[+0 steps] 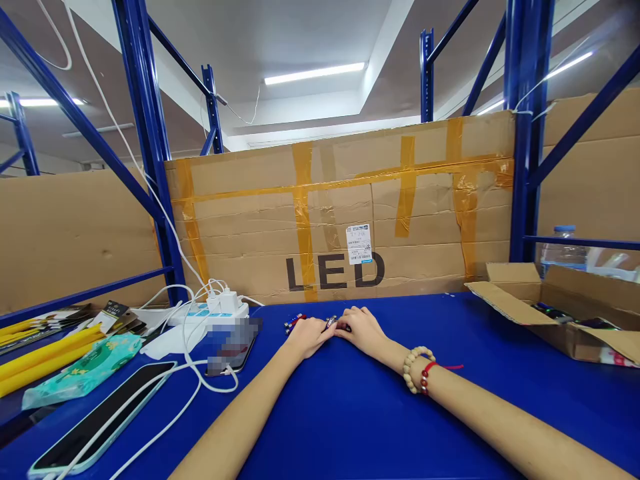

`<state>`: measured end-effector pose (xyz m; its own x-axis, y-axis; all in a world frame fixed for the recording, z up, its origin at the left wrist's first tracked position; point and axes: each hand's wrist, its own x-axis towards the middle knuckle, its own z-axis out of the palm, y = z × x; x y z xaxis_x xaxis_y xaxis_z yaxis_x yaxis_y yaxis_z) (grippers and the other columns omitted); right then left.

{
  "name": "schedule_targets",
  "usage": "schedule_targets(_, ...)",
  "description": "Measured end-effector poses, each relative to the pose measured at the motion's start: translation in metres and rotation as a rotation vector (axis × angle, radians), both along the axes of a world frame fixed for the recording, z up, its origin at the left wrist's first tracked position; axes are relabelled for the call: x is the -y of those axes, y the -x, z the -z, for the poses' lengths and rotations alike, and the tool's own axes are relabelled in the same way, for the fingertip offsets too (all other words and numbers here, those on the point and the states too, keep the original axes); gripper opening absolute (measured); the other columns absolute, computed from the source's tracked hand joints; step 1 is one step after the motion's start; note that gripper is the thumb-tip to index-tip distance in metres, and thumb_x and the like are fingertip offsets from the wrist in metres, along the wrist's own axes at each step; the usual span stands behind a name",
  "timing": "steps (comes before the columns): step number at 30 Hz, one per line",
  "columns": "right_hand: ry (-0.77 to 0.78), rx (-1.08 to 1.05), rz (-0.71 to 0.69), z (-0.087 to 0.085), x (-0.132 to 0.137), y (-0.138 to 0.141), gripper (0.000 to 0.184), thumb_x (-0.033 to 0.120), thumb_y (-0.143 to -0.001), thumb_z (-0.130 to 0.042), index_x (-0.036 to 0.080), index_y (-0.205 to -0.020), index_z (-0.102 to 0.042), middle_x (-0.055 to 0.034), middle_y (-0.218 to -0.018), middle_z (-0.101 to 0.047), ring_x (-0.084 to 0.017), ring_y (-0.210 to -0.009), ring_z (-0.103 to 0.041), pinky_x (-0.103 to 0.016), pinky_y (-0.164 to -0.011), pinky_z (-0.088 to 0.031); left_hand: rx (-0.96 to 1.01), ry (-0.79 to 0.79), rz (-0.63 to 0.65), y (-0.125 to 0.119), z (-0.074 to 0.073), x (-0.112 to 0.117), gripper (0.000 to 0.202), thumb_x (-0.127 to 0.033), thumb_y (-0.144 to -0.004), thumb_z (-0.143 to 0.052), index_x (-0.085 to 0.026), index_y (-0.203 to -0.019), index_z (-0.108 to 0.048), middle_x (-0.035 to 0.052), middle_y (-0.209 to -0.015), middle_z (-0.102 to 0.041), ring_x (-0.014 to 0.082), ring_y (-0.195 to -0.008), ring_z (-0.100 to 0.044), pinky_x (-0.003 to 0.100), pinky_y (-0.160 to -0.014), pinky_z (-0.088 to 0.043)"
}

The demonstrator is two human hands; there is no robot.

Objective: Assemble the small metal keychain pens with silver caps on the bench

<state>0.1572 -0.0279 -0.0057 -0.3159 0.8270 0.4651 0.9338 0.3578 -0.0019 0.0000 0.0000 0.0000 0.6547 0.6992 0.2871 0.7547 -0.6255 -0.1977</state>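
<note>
Both of my hands rest on the blue tabletop [325, 413], close together near its far side. My left hand [307, 337] has its fingers drawn together, pointing towards a small shiny metallic piece [331, 322] between the hands. Opposite it, my right hand [366, 331] is curled in a pinch at the same spot, with a beaded bracelet and a red string on the wrist. What exactly each hand grips is too small and partly covered to name. Just beyond the left hand lie several small red, blue and silver pieces [294, 325].
To the left are a white power strip [220, 310] with cables, a dark phone [245, 350], a light-cased phone [105, 417], a green packet [85, 370] and yellow items [55, 357]. An open cardboard box [555, 333] stands right. Cardboard marked LED [335, 233] closes the back between blue posts.
</note>
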Motion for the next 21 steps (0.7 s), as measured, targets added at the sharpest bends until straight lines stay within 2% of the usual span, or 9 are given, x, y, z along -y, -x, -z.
schedule_targets(5,0.017,-0.036,0.0,-0.0005,0.0002,0.0001,0.021,0.037,-0.083,-0.054,0.019,-0.076,-0.064,-0.0032,-0.08,-0.062,-0.019,-0.081,-0.052,-0.03,-0.07,-0.032,-0.089,-0.006,0.048,0.001,-0.0044,0.0041,0.038,-0.035,-0.091,-0.022,-0.021,-0.101,-0.057,0.0082,-0.089,-0.064,0.0184,-0.081,-0.058,0.026,-0.068,-0.043)
schedule_targets(13,0.037,-0.069,-0.012,-0.0005,0.0022,-0.0001,0.018,0.032,-0.083,-0.053,0.017,-0.079,-0.061,-0.0042,-0.082,-0.061,-0.018,-0.08,-0.05,-0.03,-0.071,-0.033,-0.023,-0.013,-0.012,-0.001,0.0005,-0.001,0.055,-0.043,-0.09,-0.016,-0.017,-0.077,-0.063,0.0087,-0.079,-0.065,0.018,-0.075,-0.06,0.026,-0.067,-0.043)
schedule_targets(21,0.053,-0.081,-0.013,0.0004,0.0006,-0.001,0.02,0.034,-0.084,-0.052,0.017,-0.078,-0.06,-0.0046,-0.083,-0.06,-0.019,-0.081,-0.049,-0.031,-0.072,-0.033,-0.014,-0.033,-0.009,-0.001,0.0005,-0.0007,0.057,-0.043,-0.09,-0.016,-0.016,-0.074,-0.064,0.0078,-0.078,-0.066,0.0177,-0.073,-0.061,0.024,-0.064,-0.042)
